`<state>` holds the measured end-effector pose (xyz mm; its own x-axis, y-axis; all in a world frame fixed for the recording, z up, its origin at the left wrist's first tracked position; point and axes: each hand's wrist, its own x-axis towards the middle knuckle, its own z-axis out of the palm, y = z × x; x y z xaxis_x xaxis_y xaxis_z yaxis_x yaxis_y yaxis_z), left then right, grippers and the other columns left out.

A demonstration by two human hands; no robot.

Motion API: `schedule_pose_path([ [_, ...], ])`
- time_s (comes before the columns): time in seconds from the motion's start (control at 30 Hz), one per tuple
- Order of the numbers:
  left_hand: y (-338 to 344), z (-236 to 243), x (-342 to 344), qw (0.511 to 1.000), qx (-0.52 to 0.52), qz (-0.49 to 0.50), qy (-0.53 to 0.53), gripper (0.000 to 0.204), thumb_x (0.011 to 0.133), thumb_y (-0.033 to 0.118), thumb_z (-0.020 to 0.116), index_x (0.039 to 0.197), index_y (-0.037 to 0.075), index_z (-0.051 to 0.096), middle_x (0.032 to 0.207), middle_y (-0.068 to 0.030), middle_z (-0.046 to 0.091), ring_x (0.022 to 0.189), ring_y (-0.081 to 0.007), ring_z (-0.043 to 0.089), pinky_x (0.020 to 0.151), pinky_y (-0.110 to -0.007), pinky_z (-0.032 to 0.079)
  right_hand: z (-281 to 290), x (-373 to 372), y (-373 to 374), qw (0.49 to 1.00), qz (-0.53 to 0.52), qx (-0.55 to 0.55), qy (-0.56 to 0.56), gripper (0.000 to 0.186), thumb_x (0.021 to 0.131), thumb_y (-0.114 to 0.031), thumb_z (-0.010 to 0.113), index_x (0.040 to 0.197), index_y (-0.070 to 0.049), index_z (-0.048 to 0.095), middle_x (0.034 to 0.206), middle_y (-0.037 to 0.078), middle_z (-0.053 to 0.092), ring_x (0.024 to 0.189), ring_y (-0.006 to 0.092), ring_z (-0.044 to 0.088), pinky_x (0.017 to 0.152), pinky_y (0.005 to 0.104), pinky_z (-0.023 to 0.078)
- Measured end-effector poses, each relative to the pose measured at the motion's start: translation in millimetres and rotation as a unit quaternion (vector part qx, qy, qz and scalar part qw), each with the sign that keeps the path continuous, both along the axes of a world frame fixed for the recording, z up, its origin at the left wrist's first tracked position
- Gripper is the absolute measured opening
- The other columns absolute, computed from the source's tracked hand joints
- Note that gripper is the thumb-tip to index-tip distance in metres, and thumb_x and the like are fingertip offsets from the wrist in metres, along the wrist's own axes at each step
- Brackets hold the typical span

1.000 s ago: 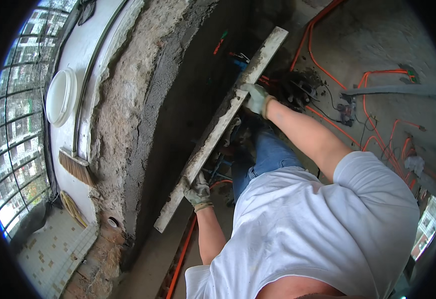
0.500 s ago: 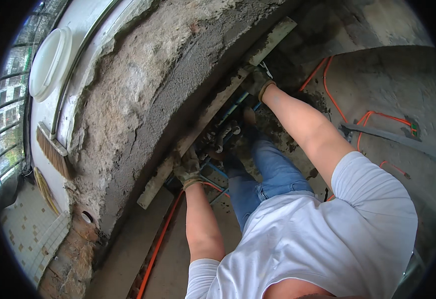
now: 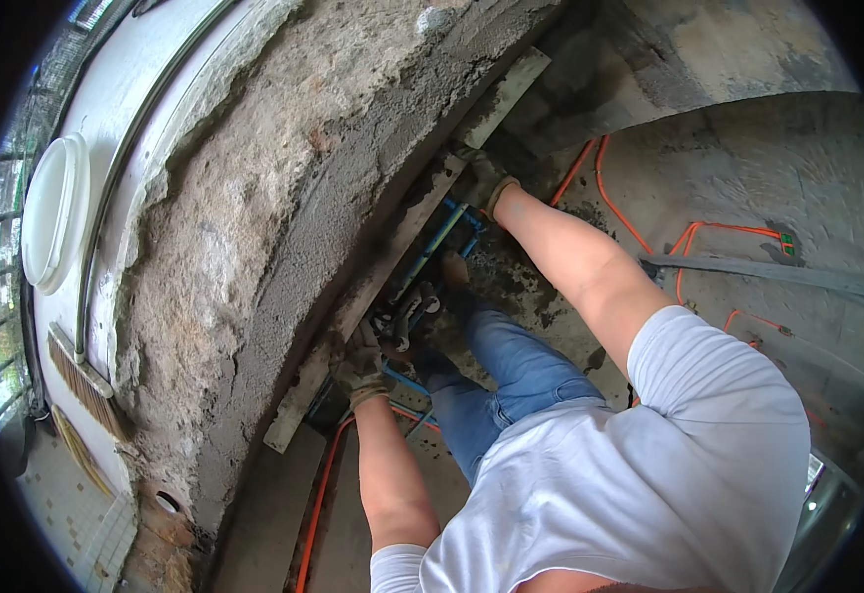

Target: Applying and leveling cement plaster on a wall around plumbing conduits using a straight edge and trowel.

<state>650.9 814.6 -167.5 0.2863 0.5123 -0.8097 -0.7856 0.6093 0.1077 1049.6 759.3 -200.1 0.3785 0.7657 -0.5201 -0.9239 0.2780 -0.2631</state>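
A long, narrow straightedge board (image 3: 405,245), smeared with mortar, runs slantwise along the face of a wall coated with rough grey plaster (image 3: 305,232). My left hand (image 3: 360,372), in a dirty work glove, is closed round the board near its lower end. Farther up, my right hand (image 3: 483,182), gloved too, grips it nearer the upper end. The fingers of both hands are partly hidden in shadow and by the board. Whether the board's whole length touches the plaster, I cannot tell.
Blue pipes (image 3: 442,235) and dark fittings (image 3: 399,318) lie below the board, close to my feet. Orange conduit (image 3: 622,210) crosses floor and wall at the right. On the left ledge are a white plastic tub (image 3: 53,212) and a broom (image 3: 91,383).
The view has turned a little, so the wall, tub and broom sit lower and farther left. Both hands keep hold of the board; any slide along the wall is hard to tell.
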Motion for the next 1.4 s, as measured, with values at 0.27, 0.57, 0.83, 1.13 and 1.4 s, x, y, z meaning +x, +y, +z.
schedule_pose_path([
  [0.27,1,26,-28,0.889,-0.214,0.180,-0.363,0.039,0.096,0.019,0.043,0.130,0.000,0.047,0.140,-0.0155,0.045,0.131,-0.0286,0.039,0.112,-0.045,0.033,24,-17,0,1.000,0.021,0.005,0.003,0.028,0.089,-0.012,0.047,0.116,-0.009,0.054,0.106,0.011,0.060,0.094,0.0286,0.056,0.090,0.0485,0.046],
  [0.57,5,89,-55,0.997,0.032,0.070,-0.003,0.032,0.090,0.003,0.053,0.122,-0.001,0.052,0.127,-0.0185,0.053,0.125,-0.0299,0.046,0.108,-0.045,0.038,71,-63,7,0.998,0.018,-0.061,0.017,0.026,0.085,-0.008,0.053,0.109,-0.008,0.060,0.108,0.012,0.062,0.102,0.0303,0.057,0.094,0.0482,0.046],
  [0.83,8,83,-108,0.997,-0.003,0.077,0.028,0.029,0.096,0.017,0.041,0.120,0.002,0.049,0.135,-0.0152,0.044,0.132,-0.0348,0.037,0.110,-0.055,0.034,108,-100,15,0.992,0.058,-0.107,-0.029,0.025,0.093,-0.012,0.046,0.114,-0.007,0.058,0.114,0.015,0.060,0.109,0.0332,0.054,0.099,0.0506,0.042],
  [1.13,14,108,-161,0.992,0.023,0.118,0.050,0.023,0.094,0.014,0.048,0.114,0.004,0.054,0.124,-0.0156,0.052,0.125,-0.0347,0.044,0.107,-0.056,0.036,125,-151,24,0.983,0.020,-0.182,-0.011,0.024,0.095,-0.015,0.047,0.112,-0.005,0.060,0.110,0.015,0.062,0.108,0.0350,0.055,0.100,0.0514,0.043],
  [1.4,15,134,-183,0.996,0.073,0.049,-0.036,0.031,0.090,0.008,0.055,0.120,0.001,0.055,0.126,-0.0197,0.057,0.121,-0.0365,0.051,0.105,-0.054,0.040,135,-168,18,0.995,0.015,-0.093,0.017,0.014,0.094,-0.020,0.052,0.103,-0.013,0.060,0.095,0.007,0.064,0.088,0.0248,0.060,0.087,0.0497,0.050],
])
